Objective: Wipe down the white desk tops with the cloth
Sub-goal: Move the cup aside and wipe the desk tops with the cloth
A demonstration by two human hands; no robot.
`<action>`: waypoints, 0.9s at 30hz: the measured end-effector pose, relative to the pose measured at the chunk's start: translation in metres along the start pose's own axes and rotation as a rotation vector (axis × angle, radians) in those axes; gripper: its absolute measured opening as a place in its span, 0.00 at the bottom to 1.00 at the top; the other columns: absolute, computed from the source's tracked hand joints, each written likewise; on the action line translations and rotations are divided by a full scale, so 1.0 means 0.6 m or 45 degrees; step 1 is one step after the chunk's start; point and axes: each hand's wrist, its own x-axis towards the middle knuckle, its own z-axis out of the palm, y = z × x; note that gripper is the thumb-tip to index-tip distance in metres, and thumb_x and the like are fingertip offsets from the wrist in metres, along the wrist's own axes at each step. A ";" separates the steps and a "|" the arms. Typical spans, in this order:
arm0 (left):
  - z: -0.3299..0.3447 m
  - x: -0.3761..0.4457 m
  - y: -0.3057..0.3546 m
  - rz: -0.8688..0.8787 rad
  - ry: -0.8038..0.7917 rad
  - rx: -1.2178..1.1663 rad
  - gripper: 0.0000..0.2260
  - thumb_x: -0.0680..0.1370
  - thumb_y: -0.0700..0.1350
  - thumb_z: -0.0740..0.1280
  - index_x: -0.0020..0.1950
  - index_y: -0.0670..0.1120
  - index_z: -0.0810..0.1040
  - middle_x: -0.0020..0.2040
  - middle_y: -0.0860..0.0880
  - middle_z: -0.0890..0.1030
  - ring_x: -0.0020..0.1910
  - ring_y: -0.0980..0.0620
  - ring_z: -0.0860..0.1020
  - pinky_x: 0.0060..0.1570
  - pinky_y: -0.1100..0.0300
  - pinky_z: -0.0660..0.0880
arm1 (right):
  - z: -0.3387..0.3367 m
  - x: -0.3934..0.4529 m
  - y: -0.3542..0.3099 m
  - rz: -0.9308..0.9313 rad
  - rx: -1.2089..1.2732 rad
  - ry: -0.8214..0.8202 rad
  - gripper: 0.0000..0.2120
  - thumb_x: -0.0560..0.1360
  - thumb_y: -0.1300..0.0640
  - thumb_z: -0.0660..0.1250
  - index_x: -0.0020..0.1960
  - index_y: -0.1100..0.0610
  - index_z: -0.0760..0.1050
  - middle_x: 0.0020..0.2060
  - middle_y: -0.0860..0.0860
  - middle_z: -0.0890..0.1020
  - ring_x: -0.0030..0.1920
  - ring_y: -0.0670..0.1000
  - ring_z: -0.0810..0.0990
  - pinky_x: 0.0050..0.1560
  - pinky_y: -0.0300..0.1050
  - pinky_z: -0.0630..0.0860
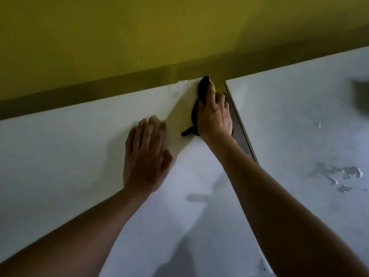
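Under the right hand [214, 114], fingers [209, 90] pressing down, lies the black-and-yellow cloth [200, 96], at the far corner of the left white worktop [60, 146]. Left hand [146, 154] rests flat, fingers [152, 126] straight, left of the cloth. Right worktop [299, 116] shows wet patches [337, 174].

Your right hand [214, 114] is stretched far forward, palm down, fingers pressing the cloth [200, 96]. Your left hand [146, 154] lies flat with straight fingers, nearer to you and left of the cloth, not touching it.
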 end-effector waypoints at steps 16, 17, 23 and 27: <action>-0.003 0.034 -0.004 0.024 0.046 -0.049 0.32 0.83 0.55 0.53 0.86 0.44 0.55 0.86 0.41 0.54 0.85 0.40 0.50 0.82 0.40 0.50 | -0.008 -0.102 0.043 0.189 0.121 0.061 0.22 0.86 0.49 0.52 0.78 0.52 0.59 0.67 0.54 0.71 0.66 0.58 0.73 0.54 0.53 0.69; -0.003 0.028 -0.003 0.024 0.039 -0.042 0.32 0.83 0.55 0.53 0.86 0.44 0.54 0.86 0.41 0.53 0.85 0.41 0.50 0.82 0.40 0.50 | -0.011 -0.124 0.052 0.205 0.111 0.061 0.22 0.86 0.49 0.52 0.78 0.53 0.59 0.66 0.54 0.71 0.65 0.58 0.73 0.52 0.52 0.68; 0.002 0.008 0.004 0.022 0.024 0.001 0.31 0.84 0.54 0.54 0.86 0.44 0.53 0.86 0.41 0.53 0.85 0.40 0.50 0.82 0.40 0.50 | -0.017 -0.062 0.017 0.174 0.052 0.030 0.25 0.86 0.51 0.53 0.81 0.54 0.54 0.72 0.57 0.68 0.71 0.60 0.69 0.64 0.56 0.70; 0.001 0.016 0.007 -0.003 0.044 -0.024 0.32 0.84 0.54 0.55 0.86 0.46 0.53 0.86 0.43 0.53 0.85 0.40 0.53 0.83 0.41 0.50 | -0.016 0.077 -0.044 0.124 0.041 -0.008 0.28 0.85 0.55 0.53 0.83 0.53 0.50 0.76 0.57 0.64 0.75 0.59 0.65 0.70 0.54 0.66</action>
